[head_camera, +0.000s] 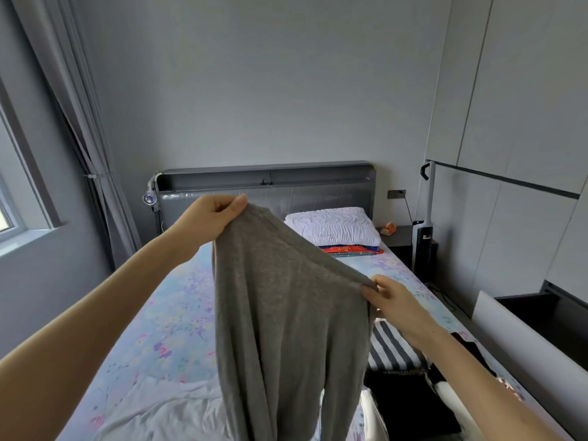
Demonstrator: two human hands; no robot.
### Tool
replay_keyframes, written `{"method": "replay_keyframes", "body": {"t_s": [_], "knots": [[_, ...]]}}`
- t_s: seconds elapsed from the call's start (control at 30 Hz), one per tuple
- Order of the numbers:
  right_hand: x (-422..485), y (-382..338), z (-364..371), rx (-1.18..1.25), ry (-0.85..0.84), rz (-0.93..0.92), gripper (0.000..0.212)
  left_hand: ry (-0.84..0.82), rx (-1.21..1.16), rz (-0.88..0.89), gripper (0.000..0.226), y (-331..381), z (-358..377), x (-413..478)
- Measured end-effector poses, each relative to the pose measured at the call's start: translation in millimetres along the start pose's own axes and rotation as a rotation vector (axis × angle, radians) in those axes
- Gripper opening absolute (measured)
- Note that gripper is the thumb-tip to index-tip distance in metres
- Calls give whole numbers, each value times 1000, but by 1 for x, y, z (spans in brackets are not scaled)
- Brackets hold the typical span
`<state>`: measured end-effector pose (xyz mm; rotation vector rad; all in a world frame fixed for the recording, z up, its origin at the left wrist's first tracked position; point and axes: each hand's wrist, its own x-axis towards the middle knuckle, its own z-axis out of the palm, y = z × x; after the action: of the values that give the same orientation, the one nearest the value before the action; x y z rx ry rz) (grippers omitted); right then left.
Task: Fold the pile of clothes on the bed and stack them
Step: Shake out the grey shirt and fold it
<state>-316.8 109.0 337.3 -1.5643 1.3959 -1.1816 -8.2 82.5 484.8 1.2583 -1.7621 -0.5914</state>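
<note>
A grey knit garment (286, 313) hangs in the air over the bed (165, 313), stretched between my two hands. My left hand (210, 218) pinches its upper corner, raised high. My right hand (391, 300) pinches the other corner, lower and to the right. The cloth's lower part drops out of view at the bottom edge. Under it on the right lie a black-and-white striped piece (391, 348) and a black piece (410, 405). A white garment (159, 409) lies crumpled at the near left of the bed.
A white pillow (334, 227) rests on a red patterned cloth (350, 249) at the headboard (267, 186). A nightstand (397, 237) and an upright vacuum (424, 224) stand to the right. Wardrobe doors (525, 122) line the right wall; a curtain (79, 122) hangs left.
</note>
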Motion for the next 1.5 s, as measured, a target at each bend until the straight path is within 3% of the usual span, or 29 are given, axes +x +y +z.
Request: {"method": "replay_keyframes", "body": {"t_s": [0.1,0.23,0.3,0.43,0.5,0.57,0.7,0.8,0.9,1.03,1.2,1.33,1.5], "knots": [[-4,6,8,-102,-117,-1,19,10,-3,-12,44,-6,-1,-4],[-2,11,11,19,16,45,19,-20,-8,-64,35,-16,0,-11],[-1,8,5,84,90,99,18,-111,81,-94,38,-28,-7,-14],[-4,-8,-14,232,61,146,13,-360,250,-234,90,-54,-16,-23],[-10,-16,-20,394,-56,197,10,-431,249,-314,98,-66,-13,-28],[-14,-24,-22,548,-120,261,21,-445,183,-402,88,-72,-6,-34],[-12,-35,-4,720,57,335,10,-245,-52,-543,42,-71,24,-45],[-15,-41,24,792,143,297,14,-111,-239,-536,22,-63,61,-59],[-28,-47,57,863,110,271,11,-72,-319,-443,18,-57,93,-78],[-42,-49,94,758,100,227,21,-108,-307,-331,32,-62,120,-98],[-57,-48,114,541,67,175,17,-175,-410,-403,22,-66,129,-109],[-60,-46,115,444,-60,156,25,-149,-497,-445,28,-74,126,-109],[-59,-48,117,251,-32,69,27,-143,-527,-432,32,-71,127,-107]]}}
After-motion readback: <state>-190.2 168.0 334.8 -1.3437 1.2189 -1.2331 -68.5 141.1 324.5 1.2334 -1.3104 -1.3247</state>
